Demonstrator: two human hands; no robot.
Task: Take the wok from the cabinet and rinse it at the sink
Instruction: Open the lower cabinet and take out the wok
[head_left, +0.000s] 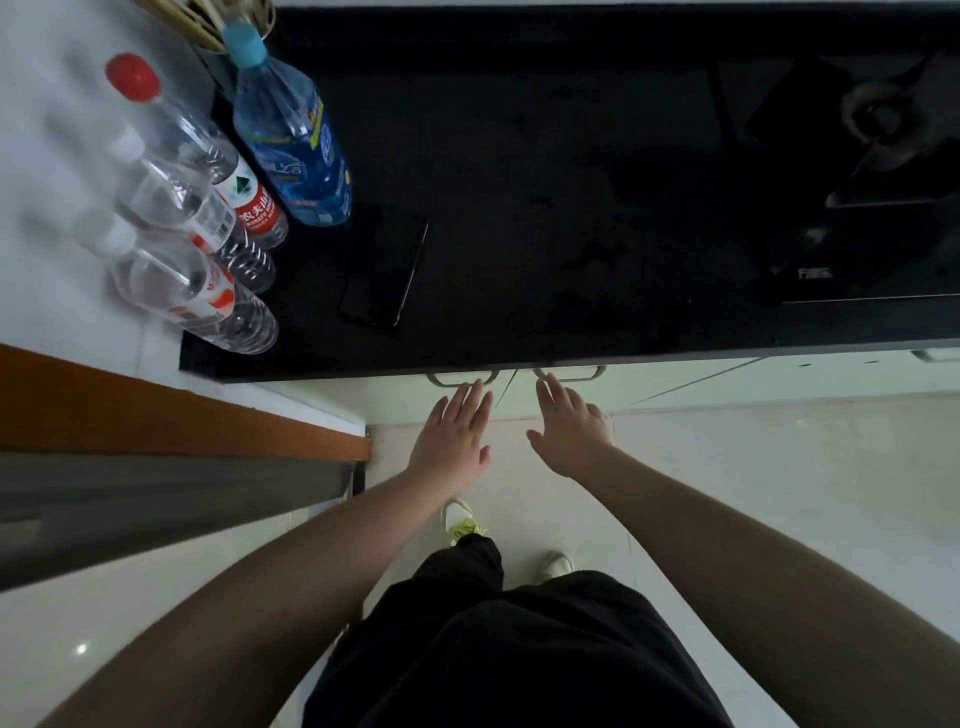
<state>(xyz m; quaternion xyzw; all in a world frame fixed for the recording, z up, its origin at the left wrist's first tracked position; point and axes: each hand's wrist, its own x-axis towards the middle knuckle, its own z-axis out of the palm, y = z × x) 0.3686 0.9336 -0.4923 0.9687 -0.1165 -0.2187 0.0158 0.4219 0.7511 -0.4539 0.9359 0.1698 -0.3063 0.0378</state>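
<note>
Below the black counter (545, 208) are two pale cabinet doors, each with a metal bar handle at its top edge. My left hand (454, 434) reaches forward with straight fingers, its fingertips at the left handle (447, 378). My right hand (569, 428) does the same, fingertips touching the right handle (582, 373). Neither hand curls round a handle. Both doors are closed. The wok and the sink are not in view.
Several water bottles (208, 208) stand at the counter's left end, with a dark phone (384, 267) lying beside them. A gas hob (878, 171) is set into the counter at the right. A brown-edged door panel (182, 421) is at my left. Pale floor tiles lie below me.
</note>
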